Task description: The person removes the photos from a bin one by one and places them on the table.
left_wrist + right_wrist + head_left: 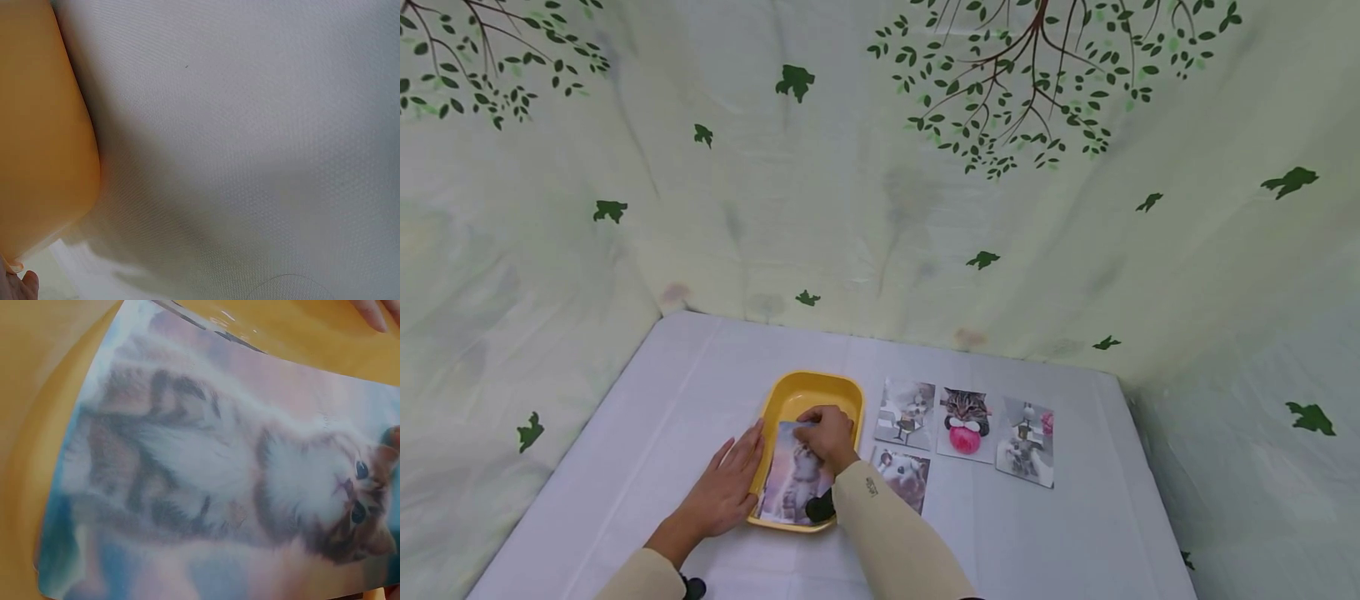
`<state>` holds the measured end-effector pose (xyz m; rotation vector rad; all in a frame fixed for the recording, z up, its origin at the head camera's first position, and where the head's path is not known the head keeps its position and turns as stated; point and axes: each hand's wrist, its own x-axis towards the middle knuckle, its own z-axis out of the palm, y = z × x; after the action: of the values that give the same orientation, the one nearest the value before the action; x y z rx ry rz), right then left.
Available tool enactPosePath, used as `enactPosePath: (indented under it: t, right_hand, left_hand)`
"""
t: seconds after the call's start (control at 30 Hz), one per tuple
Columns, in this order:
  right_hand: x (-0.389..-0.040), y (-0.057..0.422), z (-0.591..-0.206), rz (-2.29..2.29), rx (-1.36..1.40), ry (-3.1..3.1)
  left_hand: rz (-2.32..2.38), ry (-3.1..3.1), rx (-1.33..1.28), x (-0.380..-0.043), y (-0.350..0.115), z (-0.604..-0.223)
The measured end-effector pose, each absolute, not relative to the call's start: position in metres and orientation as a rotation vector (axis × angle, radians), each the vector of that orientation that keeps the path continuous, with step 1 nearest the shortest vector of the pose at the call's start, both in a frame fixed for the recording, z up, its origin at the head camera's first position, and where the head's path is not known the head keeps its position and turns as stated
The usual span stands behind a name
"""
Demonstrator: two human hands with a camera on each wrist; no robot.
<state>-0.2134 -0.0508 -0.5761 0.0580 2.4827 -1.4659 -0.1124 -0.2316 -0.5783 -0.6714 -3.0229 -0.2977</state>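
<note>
A yellow tray (805, 382) stands on the white table, its side wall filling the left of the left wrist view. In it lies a kitten picture card (792, 479), large in the right wrist view. My right hand (831, 437) reaches into the tray and pinches the card's far end, fingers and thumb at opposite edges. The edge of another card (212, 326) peeks out beneath it. My left hand (726, 486) rests along the tray's left side with its fingers stretched out, fingertips at the rim.
Right of the tray lie a pale grey picture card (905, 414), a cat card with a pink ball (966, 423), a card with a pink patch (1026, 442) and an animal-face card (906, 477), partly behind my right sleeve. A leaf-printed curtain (865, 208) surrounds the table.
</note>
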Motion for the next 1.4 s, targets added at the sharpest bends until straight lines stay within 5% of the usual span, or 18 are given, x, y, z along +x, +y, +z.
enactPosePath:
  t: [0.6,1.4]
  right_hand:
    - [-0.217,-0.040,-0.560,-1.457,-0.140,2.589]
    - [-0.246,0.045,-0.448,-1.845,-0.500,2.489]
  left_hand:
    - [-0.307,-2.922,-0.725,-0.112,-0.230,-0.582]
    - [-0.291,-3.111,-0.620,-0.113,-0.228,-0.573]
